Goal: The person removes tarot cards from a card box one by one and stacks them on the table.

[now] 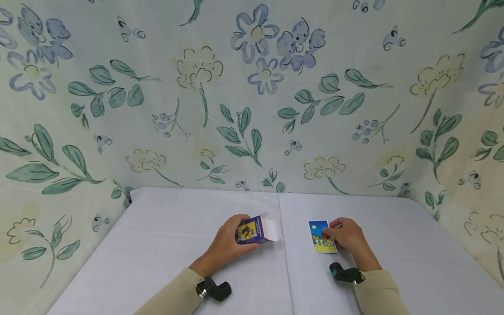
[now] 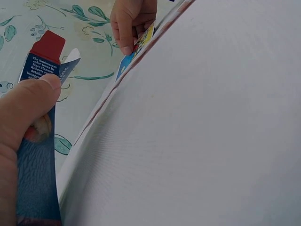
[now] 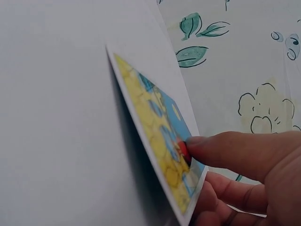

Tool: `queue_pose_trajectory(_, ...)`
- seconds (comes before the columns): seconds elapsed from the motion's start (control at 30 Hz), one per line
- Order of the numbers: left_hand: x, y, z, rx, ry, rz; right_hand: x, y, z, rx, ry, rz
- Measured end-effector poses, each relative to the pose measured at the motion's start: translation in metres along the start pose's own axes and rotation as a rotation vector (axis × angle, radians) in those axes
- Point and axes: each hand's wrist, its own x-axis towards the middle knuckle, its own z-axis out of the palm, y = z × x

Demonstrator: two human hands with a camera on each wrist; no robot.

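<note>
My left hand (image 1: 226, 241) grips a small dark-blue card box (image 1: 252, 232) with a yellow picture on its front, thumb and fingers on opposite sides. The box's end flap (image 1: 271, 230) hangs open toward the right, showing white. In the left wrist view, a red tab (image 2: 48, 46) stands out at the box's end. To the right, my right hand (image 1: 349, 236) pinches a picture card (image 1: 320, 238) by its right side. The card is blue above and yellow below, with a white border. In the right wrist view the card (image 3: 155, 129) is tilted, its lower face in shadow.
A white cloth (image 1: 177, 210) covers the table, with a crease (image 1: 286, 262) running between the hands. Behind and at both sides hangs a floral curtain (image 1: 252, 144). Each wrist wears a black camera (image 1: 214, 288).
</note>
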Motion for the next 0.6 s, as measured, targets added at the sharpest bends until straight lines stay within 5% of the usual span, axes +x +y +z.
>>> queue_pose_trajectory(0.6, 0.0004, -0.0010, 0.0003, 0.002, -0.005, -0.001, 0.0013, 0.0005, 0.0020, -0.025, 0.018, -0.006)
